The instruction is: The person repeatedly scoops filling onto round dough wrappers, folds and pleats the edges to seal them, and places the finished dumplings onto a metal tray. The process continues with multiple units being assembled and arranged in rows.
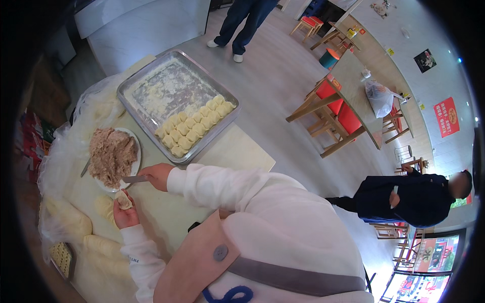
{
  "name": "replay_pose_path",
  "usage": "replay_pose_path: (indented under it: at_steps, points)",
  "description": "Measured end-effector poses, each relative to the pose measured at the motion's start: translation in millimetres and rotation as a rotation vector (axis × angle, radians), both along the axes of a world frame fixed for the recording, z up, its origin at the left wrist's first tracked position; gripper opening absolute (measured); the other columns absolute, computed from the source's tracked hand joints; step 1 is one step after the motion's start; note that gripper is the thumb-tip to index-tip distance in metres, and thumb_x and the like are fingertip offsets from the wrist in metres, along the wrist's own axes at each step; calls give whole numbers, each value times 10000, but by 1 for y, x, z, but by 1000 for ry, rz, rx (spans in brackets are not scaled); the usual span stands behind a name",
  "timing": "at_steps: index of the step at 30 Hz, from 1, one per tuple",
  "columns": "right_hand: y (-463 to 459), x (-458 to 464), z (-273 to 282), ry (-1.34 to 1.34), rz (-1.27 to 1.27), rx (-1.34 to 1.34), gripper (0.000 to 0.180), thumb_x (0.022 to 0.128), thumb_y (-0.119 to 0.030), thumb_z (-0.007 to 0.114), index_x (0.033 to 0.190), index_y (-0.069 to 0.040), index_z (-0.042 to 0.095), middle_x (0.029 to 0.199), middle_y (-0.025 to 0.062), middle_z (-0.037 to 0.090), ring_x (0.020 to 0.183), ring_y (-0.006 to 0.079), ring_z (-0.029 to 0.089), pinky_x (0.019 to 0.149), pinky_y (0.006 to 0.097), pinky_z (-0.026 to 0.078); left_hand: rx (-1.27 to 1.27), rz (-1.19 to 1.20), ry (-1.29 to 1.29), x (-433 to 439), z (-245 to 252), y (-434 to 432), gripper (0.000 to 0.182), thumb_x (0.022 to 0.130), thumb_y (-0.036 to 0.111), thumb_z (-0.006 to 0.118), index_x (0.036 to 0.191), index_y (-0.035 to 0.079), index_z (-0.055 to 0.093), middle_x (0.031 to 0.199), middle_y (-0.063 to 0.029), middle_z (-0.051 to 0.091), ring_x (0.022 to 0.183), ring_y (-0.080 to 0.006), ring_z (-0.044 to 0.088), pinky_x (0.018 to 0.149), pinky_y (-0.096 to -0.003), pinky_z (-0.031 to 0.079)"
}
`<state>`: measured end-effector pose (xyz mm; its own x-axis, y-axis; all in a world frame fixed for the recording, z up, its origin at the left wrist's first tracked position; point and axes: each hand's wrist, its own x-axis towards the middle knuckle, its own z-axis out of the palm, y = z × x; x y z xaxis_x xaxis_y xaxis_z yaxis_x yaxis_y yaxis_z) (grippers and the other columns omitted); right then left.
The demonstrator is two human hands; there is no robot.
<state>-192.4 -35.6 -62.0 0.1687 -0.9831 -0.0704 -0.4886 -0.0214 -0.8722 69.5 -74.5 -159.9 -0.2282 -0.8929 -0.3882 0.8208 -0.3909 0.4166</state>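
My left hand (125,217) cups a dumpling wrapper (123,200) with some filling on it. In my right hand (158,176) is a flat spreading blade (135,179), its tip above the plate's near edge, close to the wrapper. A mound of ground-meat filling (113,155) covers most of a white plate (137,161). Beyond my right hand lies a floured metal tray (129,99), with rows of folded dumplings (191,130) along its near side. Pale round dough wrappers (104,208) sit beside my left hand, partly hidden by it.
Clear plastic sheeting (57,166) drapes the table's far-left side, over pieces of dough (68,219). A utensil handle (85,168) sticks out beside the plate. A patterned tray (61,257) stands at lower left. One person (246,26) stands past the tray, another (409,199) at right.
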Motion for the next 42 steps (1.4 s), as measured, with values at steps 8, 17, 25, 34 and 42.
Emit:
replay_pose_path:
  at_steps: [8, 17, 25, 34, 42]
  points:
    - [-4, 23, -24, -352, -42, 290, 269, 888, -121, 506, 1111, -126, 657, 778, 62, 658, 633, 136, 583, 583, 306, 486, -331, -239, -39, 12, -8, -1, 334, 985, 241, 444, 1273, 85, 511, 1191, -50, 617, 1057, -173, 611, 793, -313, 535]
    - [31, 5, 138, -639, 132, -65, 294, 914, -146, 480, 1176, -119, 611, 688, 9, 576, 547, 103, 506, 469, 272, 419, 12, -109, -19, -32, 33, -11, 384, 994, 237, 415, 1303, 16, 467, 1310, -119, 536, 1166, -251, 545, 965, -401, 474]
    - [78, 5, 114, -511, 157, 224, 305, 911, -164, 501, 1199, -121, 591, 700, 16, 556, 538, 95, 489, 458, 267, 404, -33, 12, 57, -37, 74, 36, 382, 992, 203, 389, 1290, -29, 450, 1305, -170, 522, 1209, -295, 503, 1045, -458, 405]
    - [66, -5, -8, -213, 75, -158, 307, 934, -93, 471, 1218, -115, 584, 924, 51, 631, 796, 139, 562, 733, 283, 449, -163, 76, 261, -18, 36, 65, 231, 843, 32, 510, 1069, -14, 511, 940, -142, 598, 900, -284, 603, 834, -411, 518]
    - [33, -9, 7, 177, 95, -296, 331, 936, -136, 470, 1249, -175, 570, 915, 228, 615, 800, 372, 614, 734, 420, 487, 136, 192, 185, -41, 78, 65, 406, 1004, 205, 342, 1286, -83, 391, 1272, -218, 521, 1163, -315, 538, 1000, -412, 446]
